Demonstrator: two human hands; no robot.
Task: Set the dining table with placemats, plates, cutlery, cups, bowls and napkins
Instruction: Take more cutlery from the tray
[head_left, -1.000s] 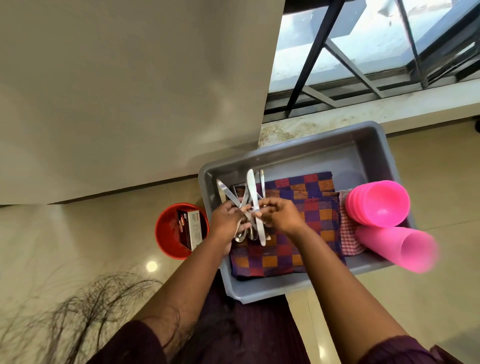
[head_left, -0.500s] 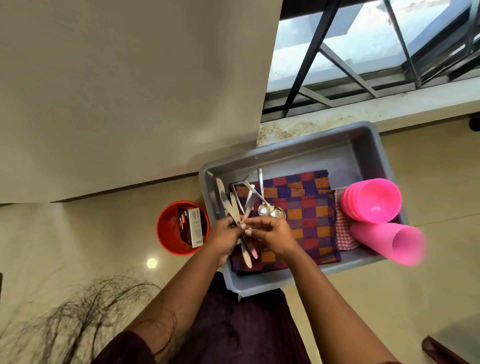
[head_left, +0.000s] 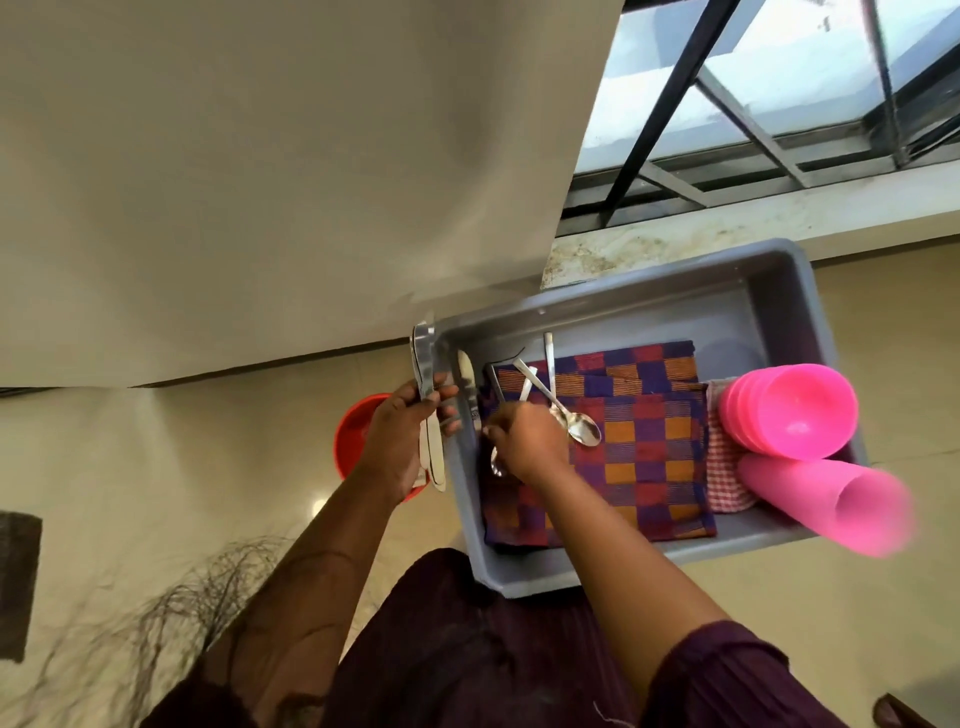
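1. Grey plastic tub (head_left: 779, 291) sat on the floor below a window sill; the person stood over it, looking down.
2. Left hand (head_left: 397, 441) was held just outside the tub's left wall, fingers curled round a bundle of table knives (head_left: 427, 410). Blades pointed up past the tub rim, handles hung below the palm.
3. Right hand (head_left: 524, 441) was inside the tub at its left end, fingers bent down onto loose cutlery. It appeared to pinch a spoon (head_left: 497, 465) whose bowl showed below the knuckles; exact grip partly hidden by the hand itself.
4. One more knife (head_left: 466, 387) stood against the tub's inner left wall, between the two hands.
5. Several spoons (head_left: 582, 428) and other handles lay crossed on the checked placemats (head_left: 644, 457), which were folded and stacked on the tub floor, purple, orange and red.
6. A red-and-white checked napkin (head_left: 724, 467) lay just right of the placemats.
7. Stacked pink bowls (head_left: 789, 410) lay on their side at the tub's right end; stacked pink cups (head_left: 831, 506) lay beside them, mouths overhanging the rim.
8. A red bucket (head_left: 356, 431) stood on the floor left of the tub, mostly behind the left hand.
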